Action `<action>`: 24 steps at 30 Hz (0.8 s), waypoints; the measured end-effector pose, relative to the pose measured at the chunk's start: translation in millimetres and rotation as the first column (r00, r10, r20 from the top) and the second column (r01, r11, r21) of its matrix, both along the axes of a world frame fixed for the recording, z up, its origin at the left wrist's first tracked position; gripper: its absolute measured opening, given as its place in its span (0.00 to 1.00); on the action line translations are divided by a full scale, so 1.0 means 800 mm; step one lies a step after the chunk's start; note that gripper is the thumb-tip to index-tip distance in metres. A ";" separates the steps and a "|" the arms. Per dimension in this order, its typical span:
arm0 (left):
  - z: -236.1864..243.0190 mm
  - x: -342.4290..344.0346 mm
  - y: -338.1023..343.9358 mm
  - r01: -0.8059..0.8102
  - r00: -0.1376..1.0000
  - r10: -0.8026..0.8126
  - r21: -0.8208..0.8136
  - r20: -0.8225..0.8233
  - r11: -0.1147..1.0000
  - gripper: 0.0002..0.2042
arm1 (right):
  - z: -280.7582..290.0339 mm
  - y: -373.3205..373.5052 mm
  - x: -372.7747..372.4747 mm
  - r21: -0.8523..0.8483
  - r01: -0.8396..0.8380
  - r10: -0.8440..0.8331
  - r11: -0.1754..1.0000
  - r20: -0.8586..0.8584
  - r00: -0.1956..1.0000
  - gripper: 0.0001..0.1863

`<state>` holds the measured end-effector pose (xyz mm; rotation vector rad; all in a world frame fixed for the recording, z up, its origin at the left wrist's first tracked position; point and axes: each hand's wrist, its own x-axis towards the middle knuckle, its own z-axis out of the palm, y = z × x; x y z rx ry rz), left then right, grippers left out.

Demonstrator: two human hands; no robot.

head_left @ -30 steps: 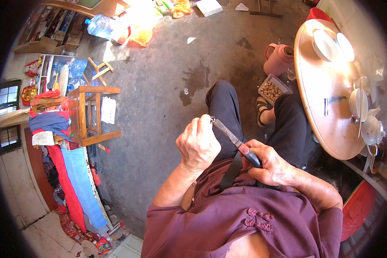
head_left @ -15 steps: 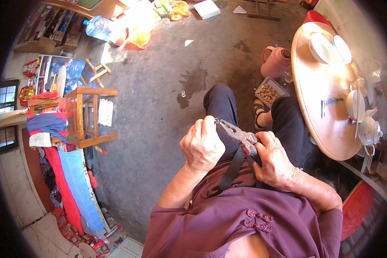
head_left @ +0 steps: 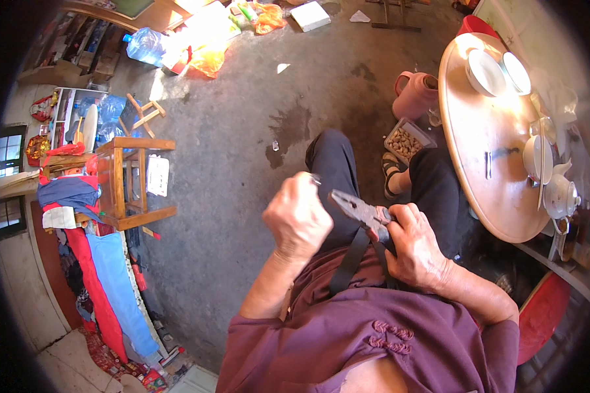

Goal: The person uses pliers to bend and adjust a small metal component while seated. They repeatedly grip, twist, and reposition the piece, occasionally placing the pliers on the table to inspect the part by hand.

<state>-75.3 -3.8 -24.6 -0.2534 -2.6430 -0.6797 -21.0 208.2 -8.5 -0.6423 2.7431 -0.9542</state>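
Right hand (head_left: 418, 245): closed round the dark handles of grey steel pliers with a worn, blunt nose (head_left: 359, 211), held over the lap, nose pointing left and slightly up toward the other hand

Left hand (head_left: 299, 219): closed in a fist, a small pale object (head_left: 315, 178) just showing at the top of the fingers; too small to identify, apart from the plier nose by a narrow gap

Pliers: jaws appear nearly together, nothing visibly caught between them

Handling note, as a judgement: best worked low over the knees; small piece to be presented squarely to the nose, fingertips kept behind the biting line; squeeze slow and even, wrist straight, so the piece neither shoots out nor crushes; grip near the handle ends for leverage

Clear rectangular plastic tub of pale brown nuts or kernels (head_left: 406, 140): on the grey concrete floor (head_left: 242, 170) by the sandalled foot, near at hand

Round pale wooden desk (head_left: 478, 170): to the right, carrying white bowls (head_left: 485, 72) and a white teapot (head_left: 560, 193), well apart from both hands

Pink plastic jug (head_left: 414, 97): on the floor beside the desk

Small wooden stool (head_left: 134, 183): to the left, well apart
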 end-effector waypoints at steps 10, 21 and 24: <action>0.008 -0.006 0.002 0.103 0.991 -0.090 0.127 -0.102 0.987 0.04 | -0.007 -0.003 0.018 -0.020 0.016 -0.015 1.000 0.048 0.999 0.17; 0.016 -0.006 0.000 0.190 0.981 -0.169 0.292 -0.095 0.937 0.04 | 0.001 0.011 0.002 -0.310 0.119 -0.066 0.943 0.177 0.982 0.24; 0.028 -0.004 -0.002 0.242 0.970 -0.237 0.335 -0.054 0.911 0.04 | 0.009 0.022 -0.014 -0.260 0.049 -0.018 0.964 0.122 0.992 0.25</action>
